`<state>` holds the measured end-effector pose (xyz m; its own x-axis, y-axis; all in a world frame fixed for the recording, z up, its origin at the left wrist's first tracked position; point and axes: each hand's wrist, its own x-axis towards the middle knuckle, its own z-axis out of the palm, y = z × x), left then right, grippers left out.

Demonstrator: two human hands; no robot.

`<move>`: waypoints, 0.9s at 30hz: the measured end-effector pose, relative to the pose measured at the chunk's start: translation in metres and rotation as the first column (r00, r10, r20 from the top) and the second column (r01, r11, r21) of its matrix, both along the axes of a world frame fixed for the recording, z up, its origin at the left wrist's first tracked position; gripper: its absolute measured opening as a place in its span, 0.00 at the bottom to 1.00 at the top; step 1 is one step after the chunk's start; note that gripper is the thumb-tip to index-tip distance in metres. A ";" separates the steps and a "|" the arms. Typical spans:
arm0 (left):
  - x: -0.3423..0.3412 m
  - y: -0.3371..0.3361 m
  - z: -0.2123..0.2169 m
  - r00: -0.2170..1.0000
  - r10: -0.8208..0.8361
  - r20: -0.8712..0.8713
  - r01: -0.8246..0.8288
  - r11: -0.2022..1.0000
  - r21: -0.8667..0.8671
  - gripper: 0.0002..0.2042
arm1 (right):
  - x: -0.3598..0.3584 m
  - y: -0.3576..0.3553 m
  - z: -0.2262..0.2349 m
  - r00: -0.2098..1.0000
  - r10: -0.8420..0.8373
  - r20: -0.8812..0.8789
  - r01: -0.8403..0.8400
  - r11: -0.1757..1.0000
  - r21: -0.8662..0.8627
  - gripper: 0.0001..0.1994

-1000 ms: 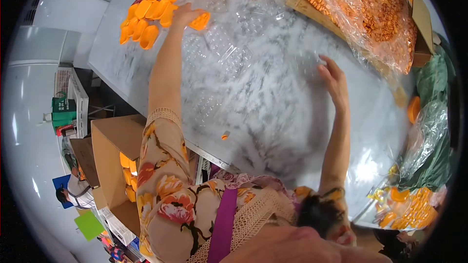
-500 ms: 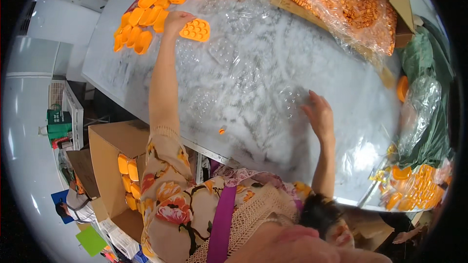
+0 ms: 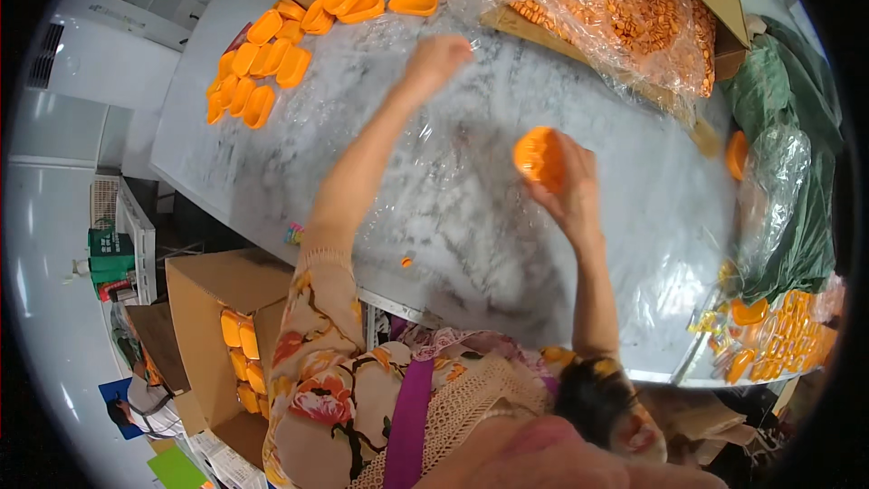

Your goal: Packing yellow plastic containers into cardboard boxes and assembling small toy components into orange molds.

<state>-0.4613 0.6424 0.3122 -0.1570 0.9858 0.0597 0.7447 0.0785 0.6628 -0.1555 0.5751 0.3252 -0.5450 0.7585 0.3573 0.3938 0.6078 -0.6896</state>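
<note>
My right hand [image 3: 576,192] grips an orange plastic tray [image 3: 536,156] above the middle right of the table [image 3: 362,172]. Its fingers wrap over the tray's right side and hide part of it. Farther off, my left hand [image 3: 439,62] is over the table, smeared by motion; whether anything is in its fingers cannot be made out. Several shallow orange trays [image 3: 259,107] lie in a loose pile at the far left. More orange trays [image 3: 415,2] are along the far edge, beyond my left hand.
A cardboard box [image 3: 729,0] with a clear bag of small orange pieces [image 3: 625,9] stands far right. Green sheeting [image 3: 778,217] and bagged orange pieces [image 3: 778,335] lie at the right edge. An open carton [image 3: 195,326] with orange trays stands lower left. A small orange bit [image 3: 406,262] rests near the front edge.
The left hand has moved right from the tray pile, where it held a bumpy orange tray. My right hand, free before, now holds an orange tray and is farther from the table's near edge.
</note>
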 end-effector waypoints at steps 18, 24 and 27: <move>0.011 -0.008 0.039 0.937 -0.050 -0.347 0.138 0.962 0.234 0.11 | 0.081 -0.027 -0.023 0.935 -0.336 -0.113 0.349 0.929 0.124 0.25; 0.157 -0.165 0.073 0.808 -0.557 -0.192 0.503 0.822 -0.266 0.06 | 0.044 -0.057 -0.007 0.995 0.065 -0.074 -0.035 0.936 0.351 0.12; 0.160 -0.174 0.053 0.856 -0.514 -0.060 0.482 0.834 -0.267 0.11 | 0.063 -0.078 -0.027 0.993 0.094 -0.071 -0.077 0.974 0.212 0.09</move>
